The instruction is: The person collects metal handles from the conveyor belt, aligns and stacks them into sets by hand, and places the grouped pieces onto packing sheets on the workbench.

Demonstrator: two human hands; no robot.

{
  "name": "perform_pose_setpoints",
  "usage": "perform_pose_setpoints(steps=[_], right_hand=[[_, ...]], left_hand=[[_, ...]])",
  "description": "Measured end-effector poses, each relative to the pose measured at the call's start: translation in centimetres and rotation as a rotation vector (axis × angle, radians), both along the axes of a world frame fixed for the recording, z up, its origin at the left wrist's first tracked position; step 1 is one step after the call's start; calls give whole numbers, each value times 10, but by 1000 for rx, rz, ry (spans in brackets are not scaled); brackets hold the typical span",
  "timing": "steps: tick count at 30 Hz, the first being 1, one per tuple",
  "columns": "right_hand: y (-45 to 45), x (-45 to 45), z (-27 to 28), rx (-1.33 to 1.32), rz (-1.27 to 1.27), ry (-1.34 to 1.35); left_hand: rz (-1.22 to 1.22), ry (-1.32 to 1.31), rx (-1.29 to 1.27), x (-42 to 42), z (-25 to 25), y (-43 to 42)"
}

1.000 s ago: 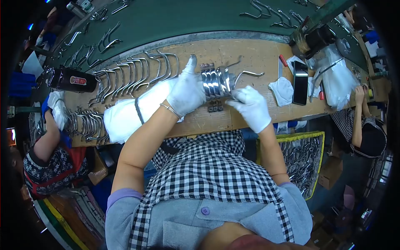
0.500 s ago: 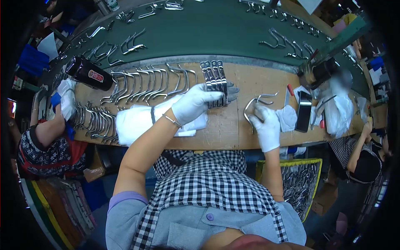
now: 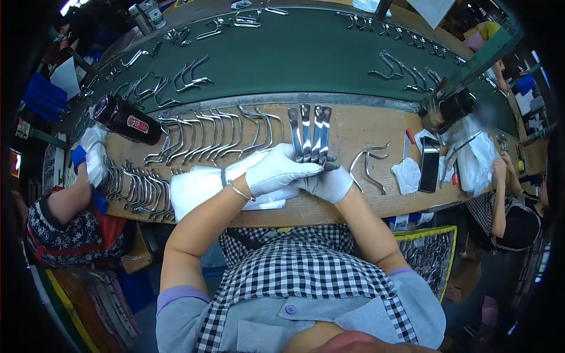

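Several shiny flat metal levers (image 3: 311, 134) stand side by side, spread like a fan, with their lower ends between my gloved hands. My left hand (image 3: 281, 171) is closed round them from the left, its thumb across the front. From the lower right my right hand (image 3: 329, 183) cups the same ends, partly hidden behind my left. To the right, two curved metal levers (image 3: 368, 169) lie on the wooden bench (image 3: 265, 219). A white cloth bundle (image 3: 197, 189) with a dark band lies beside my left wrist.
Rows of curved levers (image 3: 203, 132) lie at the left, near a dark bottle (image 3: 128, 120). A phone (image 3: 429, 165), a white pad (image 3: 406, 176) and plastic bags (image 3: 475, 162) are at the right. Behind runs a green belt (image 3: 282, 59) with metal parts. Co-workers (image 3: 76, 229) sit on both sides.
My right hand has let go of the curved levers at the right and moved left to join my left hand. The flat levers are now fanned apart and held lower.
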State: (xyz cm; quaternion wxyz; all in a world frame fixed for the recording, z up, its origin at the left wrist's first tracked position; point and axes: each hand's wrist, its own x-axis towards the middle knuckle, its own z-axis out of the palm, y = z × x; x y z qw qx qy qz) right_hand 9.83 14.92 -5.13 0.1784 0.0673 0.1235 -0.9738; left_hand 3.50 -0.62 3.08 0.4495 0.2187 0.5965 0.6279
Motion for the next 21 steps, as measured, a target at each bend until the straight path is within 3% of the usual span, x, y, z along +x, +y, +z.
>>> perform_pose_setpoints(steps=[3, 6, 7, 8, 10, 14, 16, 18, 19, 21], right_hand=[[5, -16, -5, 233, 154, -213], [0, -34, 33, 409, 181, -127], [-1, -42, 38, 500, 192, -77], [0, -50, 36, 499, 198, -80], [0, -65, 37, 658, 94, 27], [16, -95, 43, 973, 150, 214], [10, -112, 52, 1021, 54, 276], [21, -139, 47, 1242, -22, 377], [27, -154, 40, 1385, -5, 300], [40, -181, 24, 1444, -176, 418]], left_hand=[[-114, 125, -178, -5, -1, -13], [-165, -6, -53, -9, -11, -21], [-246, 272, -83, -15, -6, -24], [-241, 267, -84, -18, -7, -27], [-240, 1059, 115, -26, -8, -33], [-201, 1072, -52, -50, -15, -43], [-183, 1126, -129, -61, -5, -51], [-78, 992, -231, -79, -7, -62], [11, 928, -313, -85, -10, -66], [91, 754, -402, -102, -8, -83]])
